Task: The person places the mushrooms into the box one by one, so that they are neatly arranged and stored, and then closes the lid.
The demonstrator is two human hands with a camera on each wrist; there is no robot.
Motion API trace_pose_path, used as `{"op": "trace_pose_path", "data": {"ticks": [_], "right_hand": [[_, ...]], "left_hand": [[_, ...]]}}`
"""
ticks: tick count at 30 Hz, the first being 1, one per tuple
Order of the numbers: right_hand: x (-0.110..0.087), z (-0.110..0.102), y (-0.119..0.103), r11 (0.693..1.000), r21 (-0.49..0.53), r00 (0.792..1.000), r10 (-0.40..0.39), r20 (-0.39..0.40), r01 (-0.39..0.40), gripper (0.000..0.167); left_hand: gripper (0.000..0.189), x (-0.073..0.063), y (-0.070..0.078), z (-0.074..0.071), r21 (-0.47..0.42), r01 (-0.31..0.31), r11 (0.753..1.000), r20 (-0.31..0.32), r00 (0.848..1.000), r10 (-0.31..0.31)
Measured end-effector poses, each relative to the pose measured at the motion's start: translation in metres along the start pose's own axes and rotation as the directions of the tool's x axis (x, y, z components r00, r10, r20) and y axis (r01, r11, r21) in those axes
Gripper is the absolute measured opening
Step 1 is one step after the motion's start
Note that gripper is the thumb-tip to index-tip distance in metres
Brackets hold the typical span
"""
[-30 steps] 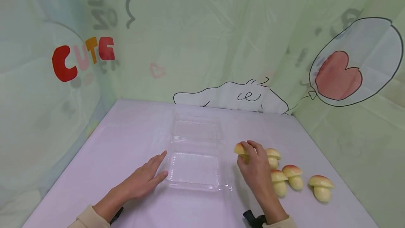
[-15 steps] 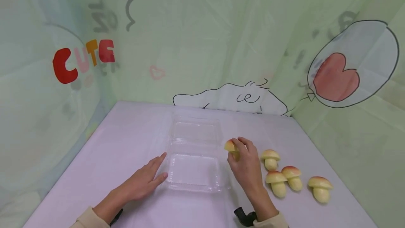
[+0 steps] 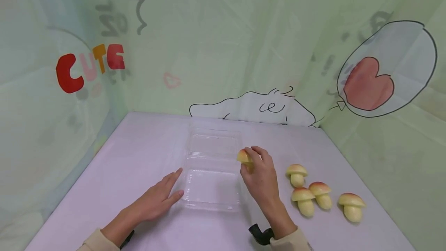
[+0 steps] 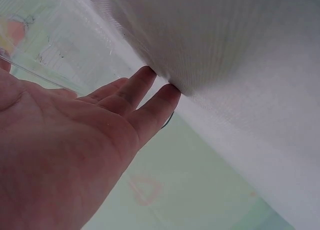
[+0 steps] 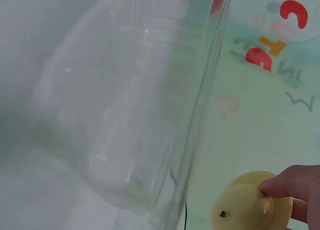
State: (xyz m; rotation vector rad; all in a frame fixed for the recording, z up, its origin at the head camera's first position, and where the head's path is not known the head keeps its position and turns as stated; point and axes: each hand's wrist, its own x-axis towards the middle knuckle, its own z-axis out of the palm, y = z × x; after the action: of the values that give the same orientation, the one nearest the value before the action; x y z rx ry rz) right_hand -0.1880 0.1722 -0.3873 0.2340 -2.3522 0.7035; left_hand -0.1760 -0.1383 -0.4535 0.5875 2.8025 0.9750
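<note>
Hand (R) (image 3: 260,177) pinches yellow red-capped mushroom (image 3: 244,156); might clip clear rect. plastic box (image 3: 212,189) if low. L hand (image 3: 158,198) straight-fingered, empty.

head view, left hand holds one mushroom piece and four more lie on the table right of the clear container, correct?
No: the right hand, not the left hand, holds the mushroom piece, as the head view shows. The other four do lie on the table right of the clear container.
</note>
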Motion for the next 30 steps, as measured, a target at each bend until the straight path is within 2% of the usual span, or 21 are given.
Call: {"op": "trace_pose_path", "data": {"ticks": [17, 30], "right_hand": [[0.006, 0.02, -0.031, 0.995, 0.062, 0.995, -0.076, 0.069, 0.072, 0.043], [0.009, 0.038, -0.053, 0.991, 0.099, 0.988, -0.1, 0.119, 0.089, 0.042]], "left_hand": [[0.074, -0.001, 0.001, -0.001, 0.002, -0.003, 1.0, -0.004, 1.0, 0.003], [0.073, -0.001, 0.001, -0.002, 0.02, 0.011, 1.0, 0.009, 1.0, -0.012]]}}
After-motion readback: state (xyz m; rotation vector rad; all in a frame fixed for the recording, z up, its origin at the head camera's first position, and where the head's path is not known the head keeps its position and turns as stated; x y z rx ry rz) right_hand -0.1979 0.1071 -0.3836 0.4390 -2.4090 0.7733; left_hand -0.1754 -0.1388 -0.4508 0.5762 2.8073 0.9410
